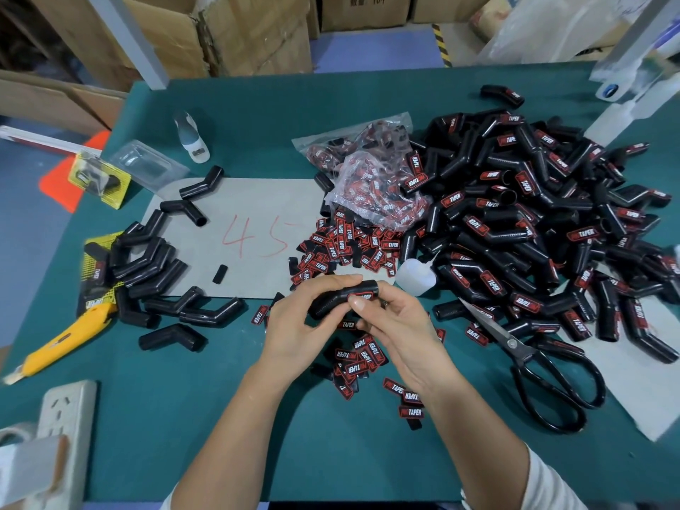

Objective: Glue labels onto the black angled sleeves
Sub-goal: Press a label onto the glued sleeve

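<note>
My left hand (pixel 305 318) grips a black angled sleeve (pixel 340 298) just above the green table. The thumb of my right hand (pixel 395 322) presses a red-and-black label (pixel 364 297) against the sleeve's right end, its fingers curled behind. Loose labels (pixel 342 248) lie scattered past my hands and more labels (pixel 362 357) lie under them. A small clear glue bottle (pixel 414 276) lies on its side just right of my hands. Unlabelled sleeves (pixel 147 259) are heaped at the left, and a big pile of labelled sleeves (pixel 533 222) fills the right.
Black scissors (pixel 530 358) lie open at the right, near my right wrist. A yellow utility knife (pixel 62 344) lies at the left edge, a power strip (pixel 66 410) at the bottom left. A bag of labels (pixel 368 178) and a second glue bottle (pixel 191 139) lie farther back on the table (pixel 184 417).
</note>
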Demonstrator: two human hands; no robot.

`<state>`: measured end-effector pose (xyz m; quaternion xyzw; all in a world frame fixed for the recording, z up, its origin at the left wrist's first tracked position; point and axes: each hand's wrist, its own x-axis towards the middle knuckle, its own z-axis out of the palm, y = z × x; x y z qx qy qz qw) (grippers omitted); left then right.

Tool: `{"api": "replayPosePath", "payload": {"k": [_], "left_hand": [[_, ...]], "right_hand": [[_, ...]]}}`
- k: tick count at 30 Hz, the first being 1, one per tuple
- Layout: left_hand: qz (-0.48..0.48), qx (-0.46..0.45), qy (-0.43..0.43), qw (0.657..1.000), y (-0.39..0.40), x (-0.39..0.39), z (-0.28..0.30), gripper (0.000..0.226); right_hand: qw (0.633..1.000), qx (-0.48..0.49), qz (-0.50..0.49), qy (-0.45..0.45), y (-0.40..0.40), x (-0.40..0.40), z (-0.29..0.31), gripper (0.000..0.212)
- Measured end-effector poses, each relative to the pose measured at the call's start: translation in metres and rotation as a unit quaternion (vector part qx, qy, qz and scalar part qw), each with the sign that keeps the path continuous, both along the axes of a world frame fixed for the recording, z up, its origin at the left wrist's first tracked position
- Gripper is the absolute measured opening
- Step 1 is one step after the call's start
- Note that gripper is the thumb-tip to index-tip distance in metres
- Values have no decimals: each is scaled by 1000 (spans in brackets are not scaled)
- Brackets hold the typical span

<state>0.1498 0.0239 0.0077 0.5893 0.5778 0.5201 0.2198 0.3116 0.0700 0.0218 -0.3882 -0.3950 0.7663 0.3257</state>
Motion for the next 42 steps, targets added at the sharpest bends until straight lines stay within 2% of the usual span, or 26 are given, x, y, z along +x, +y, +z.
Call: {"api": "replayPosePath", "payload": {"k": [8,17,21,27,35,42], "left_hand": [[-9,9,8,1000,2,-1,-2,42],[-12,16,-13,1000,3,0,-3,40],[-15,15,-21,1000,2,0,-3,35],[-19,15,-29,999,3,0,-2,39],[-14,-8,-101,995,2,2,-2,41],[-32,-36,-167,985,4,4,3,38]], "right_hand": [[1000,-15,-17,9,-2,-3,1,19],[999,-13,-22,20,-3,-3,3,26],[999,-15,-22,27,-3,-3,2,21],[1000,-7,-18,23,-3,-2,2,17],[999,23,-26,14,-3,-3,0,20],[995,77,-42,-37,-3,-4,-5,21]]}}
